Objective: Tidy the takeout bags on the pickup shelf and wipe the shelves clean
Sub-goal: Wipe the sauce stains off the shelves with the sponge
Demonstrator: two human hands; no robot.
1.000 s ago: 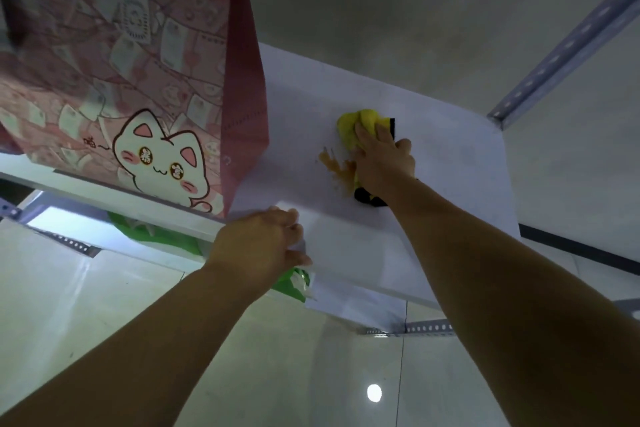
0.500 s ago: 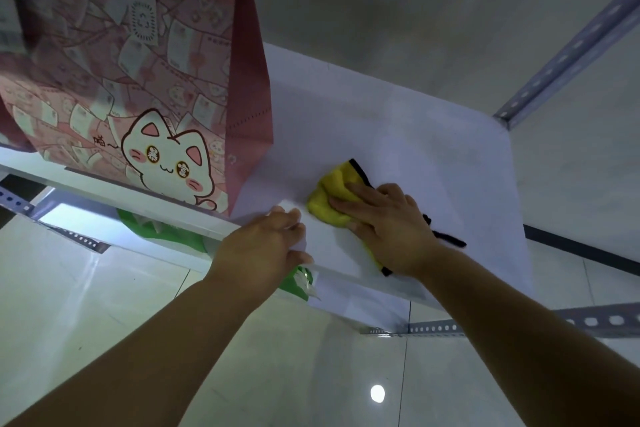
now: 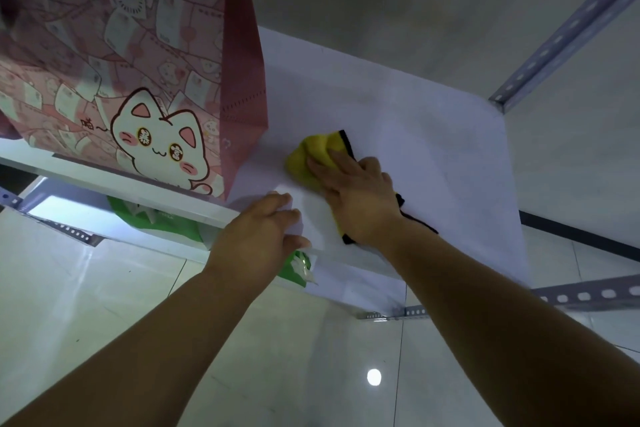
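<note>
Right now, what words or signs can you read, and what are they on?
"喵~": printed just left of the white cat on the pink bag.
Recycling arrows in a dotted ring, with no words: high on the same bag.
Characters in the cat's eyes: too blurred to read.
White print on the green bag under the shelf: too small to read.

The shelf (image 3: 398, 107) looks smooth and matt white, the cloth (image 3: 311, 156) soft yellow fabric, the bag (image 3: 138, 62) printed non-woven, the floor (image 3: 104, 305) glossy tile.
</note>
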